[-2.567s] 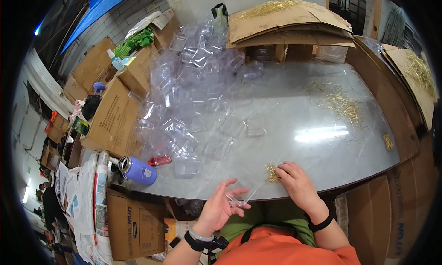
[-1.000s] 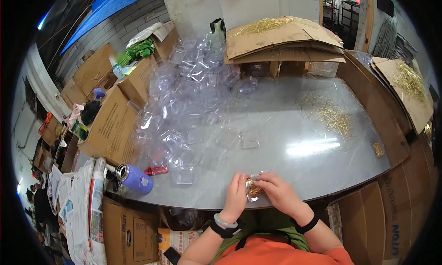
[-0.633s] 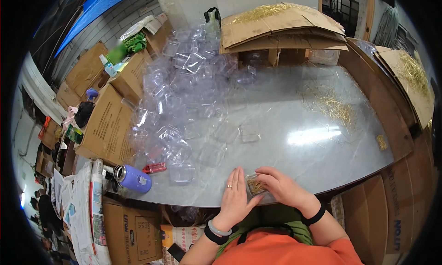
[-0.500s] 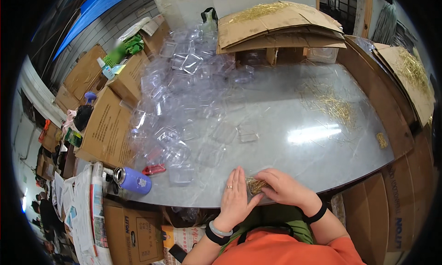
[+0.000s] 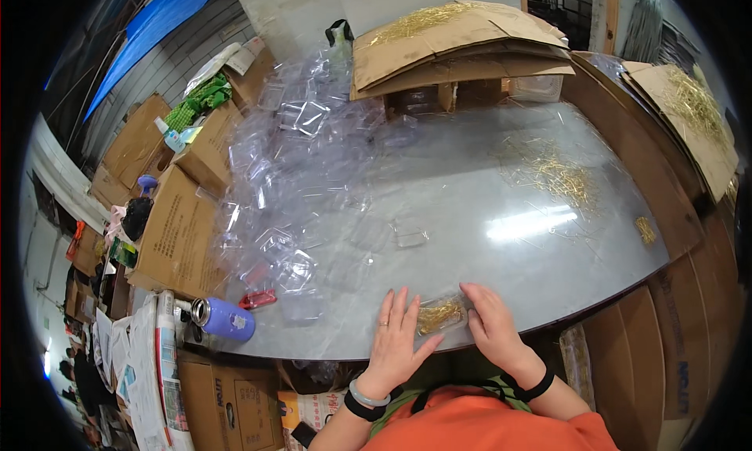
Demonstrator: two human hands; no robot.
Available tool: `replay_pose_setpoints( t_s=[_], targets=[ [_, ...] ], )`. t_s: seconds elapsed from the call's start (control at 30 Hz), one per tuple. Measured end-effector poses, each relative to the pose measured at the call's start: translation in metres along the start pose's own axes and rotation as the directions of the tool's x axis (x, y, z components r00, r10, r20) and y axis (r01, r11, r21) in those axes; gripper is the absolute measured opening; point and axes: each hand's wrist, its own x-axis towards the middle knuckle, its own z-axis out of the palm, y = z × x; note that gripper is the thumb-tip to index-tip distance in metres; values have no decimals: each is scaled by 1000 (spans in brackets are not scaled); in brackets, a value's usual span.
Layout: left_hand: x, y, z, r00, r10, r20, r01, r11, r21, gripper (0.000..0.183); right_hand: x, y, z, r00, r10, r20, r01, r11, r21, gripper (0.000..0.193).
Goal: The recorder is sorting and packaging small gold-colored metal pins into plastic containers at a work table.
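A small clear plastic box filled with thin golden pins lies at the near edge of the grey table. My left hand rests flat on the table with its fingers spread, its thumb touching the box's left side. My right hand presses on the box's right end from above. Both hands bracket the box between them.
A large heap of empty clear plastic boxes covers the table's left and far side. Loose golden pins lie scattered at the right. A purple bottle and a red clip sit at the left edge. Cardboard boxes ring the table.
My right hand gathered golden pins from the table edge and both hands brought them together in a clear box; the left hand has since flattened beside the box on the table.
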Motion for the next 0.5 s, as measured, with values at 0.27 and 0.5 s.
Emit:
replay_pose_setpoints(
  t_s=[0.27,0.5],
  targets=[
    [12,-2,17,985,162,-54,-165,984,-61,61,11,5,-7,986,131,100,-141,985,101,20],
    [10,-2,18,979,174,-105,-184,979,-92,58,12,-8,-2,935,351,54,-353,904,240,19]
  ],
)
